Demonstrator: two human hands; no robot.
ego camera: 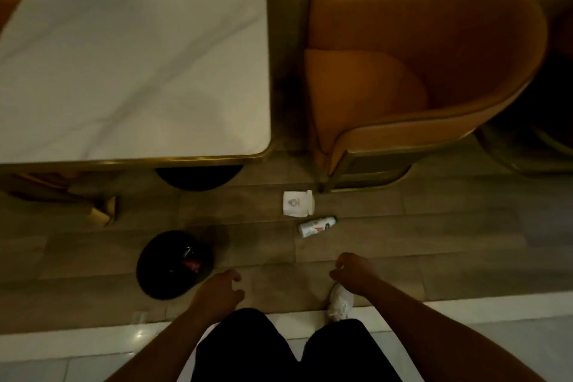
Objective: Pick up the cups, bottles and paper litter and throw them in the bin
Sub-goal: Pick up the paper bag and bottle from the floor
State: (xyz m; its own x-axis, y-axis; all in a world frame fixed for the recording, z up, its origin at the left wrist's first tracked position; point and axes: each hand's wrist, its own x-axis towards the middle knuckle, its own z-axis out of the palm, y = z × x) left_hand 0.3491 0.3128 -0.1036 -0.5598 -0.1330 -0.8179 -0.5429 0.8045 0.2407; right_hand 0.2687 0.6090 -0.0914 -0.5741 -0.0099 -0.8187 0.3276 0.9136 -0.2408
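A round black bin point(161, 270) stands on the floor at lower left, with red litter inside. My left hand point(218, 290) hovers just right of the bin, fingers loosely curled and holding nothing. My right hand point(353, 276) hangs further right, fingers apart and holding nothing. Under its wrist a crumpled white paper point(339, 304) lies on the floor. Ahead of my right hand a small white bottle point(316, 226) with a green cap lies on its side. Just beyond it lies a flat white paper packet point(298, 203).
A white marble table point(133, 71) with a gold rim fills the upper left, its black base point(198, 178) behind the bin. An orange armchair point(418, 77) stands at right. A brown chair leg point(104, 211) sits at left. My dark trousers point(279, 350) fill the bottom.
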